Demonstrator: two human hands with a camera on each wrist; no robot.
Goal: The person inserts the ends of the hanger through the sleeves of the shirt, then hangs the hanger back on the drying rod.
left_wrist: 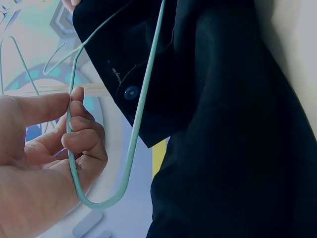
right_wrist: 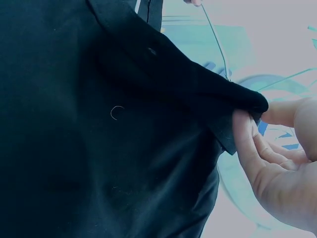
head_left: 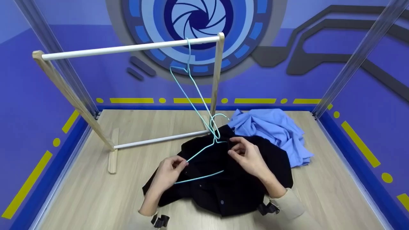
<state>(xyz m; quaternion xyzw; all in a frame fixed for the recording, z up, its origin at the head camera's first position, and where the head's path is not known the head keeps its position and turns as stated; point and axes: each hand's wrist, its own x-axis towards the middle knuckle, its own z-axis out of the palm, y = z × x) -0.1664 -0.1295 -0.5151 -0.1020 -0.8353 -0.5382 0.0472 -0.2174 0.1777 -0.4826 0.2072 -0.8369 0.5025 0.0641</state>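
Observation:
A black buttoned shirt (head_left: 243,188) lies on the table, with a light teal wire hanger (head_left: 199,177) partly inside it. My left hand (head_left: 167,172) pinches one shoulder of that hanger between thumb and fingers; the left wrist view shows the wire (left_wrist: 130,144) bending round below the hand (left_wrist: 54,153). With thumb and fingertips, my right hand (head_left: 249,156) pinches the shirt's collar edge near the hanger's neck. In the right wrist view the dark cloth (right_wrist: 198,94) is folded between the fingers of the hand (right_wrist: 282,163). The hanger's far shoulder is hidden under the cloth.
Behind on the left stands a rack with a white rail (head_left: 127,48) and wooden posts. A second teal hanger (head_left: 189,60) hangs from the rail, its lower end close to the held hanger's hook. A crumpled blue garment (head_left: 271,127) lies at the back right.

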